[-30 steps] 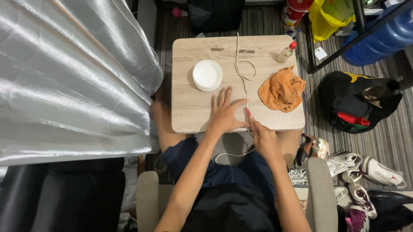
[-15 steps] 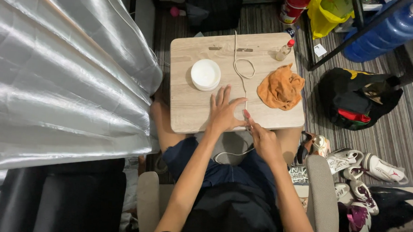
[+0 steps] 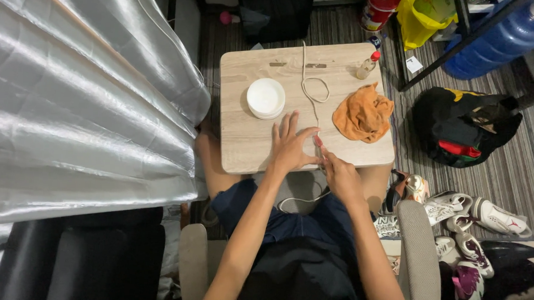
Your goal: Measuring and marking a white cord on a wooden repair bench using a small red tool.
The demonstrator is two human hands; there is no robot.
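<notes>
My left hand (image 3: 291,146) lies flat on the small wooden table (image 3: 244,137), fingers spread, near the front edge. My right hand (image 3: 337,170) sits at the table's front edge just right of it, index finger pointing onto the tabletop and touching a pale cord (image 3: 313,89). The cord runs from the back of the table, loops in the middle and drops off the front into my lap. A stack of white round bowls (image 3: 266,98) stands left of the loop. An orange cloth (image 3: 363,115) lies crumpled at the right.
A small bottle with a red cap (image 3: 367,66) stands at the table's back right. Silver fabric (image 3: 73,96) hangs on the left. A black bag (image 3: 463,130), shoes (image 3: 472,216) and a blue water jug (image 3: 507,37) crowd the floor at right.
Both hands stay in nearly the same place on the table; the view has shifted very slightly.
</notes>
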